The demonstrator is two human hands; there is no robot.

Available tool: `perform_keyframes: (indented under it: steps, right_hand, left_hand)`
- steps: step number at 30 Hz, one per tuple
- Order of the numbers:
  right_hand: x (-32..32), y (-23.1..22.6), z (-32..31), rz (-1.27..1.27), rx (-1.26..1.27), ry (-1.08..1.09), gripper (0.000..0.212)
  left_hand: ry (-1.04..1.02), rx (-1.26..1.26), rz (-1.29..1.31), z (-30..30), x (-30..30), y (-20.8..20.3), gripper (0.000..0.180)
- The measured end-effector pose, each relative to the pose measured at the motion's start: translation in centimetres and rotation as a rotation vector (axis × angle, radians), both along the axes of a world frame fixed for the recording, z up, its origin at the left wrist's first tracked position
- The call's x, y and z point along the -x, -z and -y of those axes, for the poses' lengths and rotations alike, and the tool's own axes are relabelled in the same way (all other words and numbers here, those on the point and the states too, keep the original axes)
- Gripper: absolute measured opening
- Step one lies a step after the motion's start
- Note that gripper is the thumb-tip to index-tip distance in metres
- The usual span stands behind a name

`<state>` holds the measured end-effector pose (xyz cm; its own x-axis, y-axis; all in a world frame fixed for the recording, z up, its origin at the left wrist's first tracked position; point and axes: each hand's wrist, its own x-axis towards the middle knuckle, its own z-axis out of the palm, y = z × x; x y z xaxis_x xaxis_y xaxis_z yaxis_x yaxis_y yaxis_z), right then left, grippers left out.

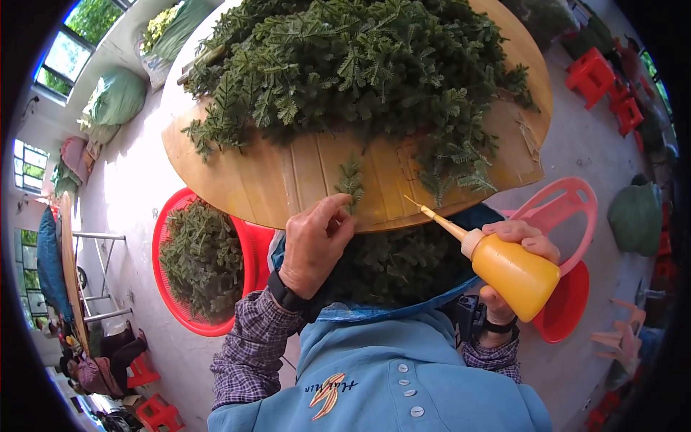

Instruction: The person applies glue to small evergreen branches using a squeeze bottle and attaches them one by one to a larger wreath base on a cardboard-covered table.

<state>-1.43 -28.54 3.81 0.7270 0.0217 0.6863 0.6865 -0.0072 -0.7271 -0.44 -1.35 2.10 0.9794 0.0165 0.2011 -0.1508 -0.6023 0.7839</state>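
Observation:
Between the thumb and fingers of my left hand (314,245), a small green fir-like sprig (350,178) stands up near the front edge of the round wooden table (237,183). My right hand (531,240) is wrapped round a squeeze bottle (515,275) full of yellow-orange liquid. Its long thin nozzle tilts up to the left, the tip over the table edge and apart from the sprig. A large heap of green branches (360,72) covers the far part of the table. Below the edge, more sprigs (396,270) lie in a blue sheet on my lap.
To the left, a red basket (160,270) holds cut sprigs. A pink chair back (592,216) and a red bucket (568,306) stand at the right. Green sacks (115,97) line the left wall. Red stools (590,75) are at the far right; a person (101,371) sits at lower left.

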Motion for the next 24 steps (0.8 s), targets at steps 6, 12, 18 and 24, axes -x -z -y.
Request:
perform_keyframes:
  steps: [6, 12, 18, 24]
  right_hand:
    - [-0.7, 0.0, -0.4, 0.025, -0.003, -0.005, 0.071]
    - [-0.8, -0.7, -1.5, 0.043, -0.038, -0.070, 0.070]
    - [-0.8, -0.4, -4.4, 0.066, 0.021, -0.142, 0.067]
    - [-1.9, 1.1, -6.0, 0.112, 0.114, -0.130, 0.065]
  left_hand:
    - [0.040, -0.124, 0.100, 1.0, -0.6, -0.5, 0.030]
    - [0.022, -0.309, 0.274, 0.2, -2.2, 0.7, 0.038]
    - [-0.028, -0.260, 0.240, 0.6, -2.3, 1.7, 0.045]
    - [-0.053, -0.242, 0.252, 0.7, -2.4, 1.9, 0.049]
